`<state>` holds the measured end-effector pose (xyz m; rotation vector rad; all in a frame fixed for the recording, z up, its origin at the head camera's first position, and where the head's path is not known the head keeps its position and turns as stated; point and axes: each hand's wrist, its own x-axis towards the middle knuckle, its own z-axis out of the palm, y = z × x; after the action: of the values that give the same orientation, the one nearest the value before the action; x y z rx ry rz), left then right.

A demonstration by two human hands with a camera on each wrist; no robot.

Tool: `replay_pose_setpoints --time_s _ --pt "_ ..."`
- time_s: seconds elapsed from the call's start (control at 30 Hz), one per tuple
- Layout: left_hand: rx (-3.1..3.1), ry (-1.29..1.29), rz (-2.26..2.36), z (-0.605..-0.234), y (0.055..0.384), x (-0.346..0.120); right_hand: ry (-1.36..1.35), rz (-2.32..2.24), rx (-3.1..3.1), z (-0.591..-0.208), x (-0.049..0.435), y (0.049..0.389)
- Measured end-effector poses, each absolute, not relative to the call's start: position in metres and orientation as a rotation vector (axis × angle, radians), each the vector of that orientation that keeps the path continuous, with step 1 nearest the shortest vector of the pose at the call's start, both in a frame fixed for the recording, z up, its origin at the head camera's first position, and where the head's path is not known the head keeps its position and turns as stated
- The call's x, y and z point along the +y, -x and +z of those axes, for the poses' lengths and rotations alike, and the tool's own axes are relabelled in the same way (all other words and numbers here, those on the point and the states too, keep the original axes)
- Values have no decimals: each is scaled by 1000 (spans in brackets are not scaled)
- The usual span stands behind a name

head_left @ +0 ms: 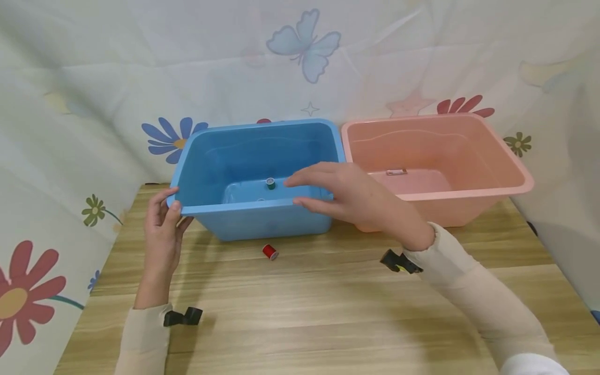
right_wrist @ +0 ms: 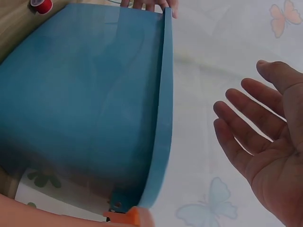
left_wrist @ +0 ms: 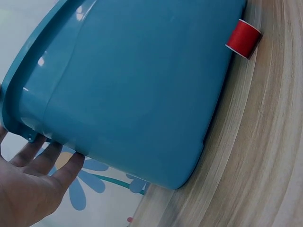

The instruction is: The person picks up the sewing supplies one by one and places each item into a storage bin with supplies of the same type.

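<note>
A blue plastic bin (head_left: pixel 253 208) stands on the wooden table (head_left: pixel 328 312). My left hand (head_left: pixel 169 213) rests against its front-left corner; in the left wrist view the left hand (left_wrist: pixel 33 184) has straight fingers touching under the blue bin's (left_wrist: pixel 132 85) rim. My right hand (head_left: pixel 323 190) hovers open over the bin's front-right rim and holds nothing. The right wrist view shows the right hand (right_wrist: pixel 265 142) with spread fingers, apart from the blue bin (right_wrist: pixel 85 94). A small green spool (head_left: pixel 270 183) lies inside the bin. A red spool (head_left: pixel 269 252) lies on the table just in front.
A pink bin (head_left: pixel 459 195) stands right beside the blue one, with a small clip (head_left: pixel 396 171) on its floor. A flowered cloth (head_left: pixel 94 104) hangs close behind and to both sides. The red spool (left_wrist: pixel 242 38) lies near the blue bin's base.
</note>
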<state>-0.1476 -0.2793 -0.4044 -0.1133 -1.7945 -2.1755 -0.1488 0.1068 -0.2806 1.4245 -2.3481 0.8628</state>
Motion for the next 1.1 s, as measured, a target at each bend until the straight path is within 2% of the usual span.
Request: replay_pose_setpoints --time_s 1.1 --pt "-1815 90 -2176 -402 147 -280 -1426 1002 -2414 -344 101 122"
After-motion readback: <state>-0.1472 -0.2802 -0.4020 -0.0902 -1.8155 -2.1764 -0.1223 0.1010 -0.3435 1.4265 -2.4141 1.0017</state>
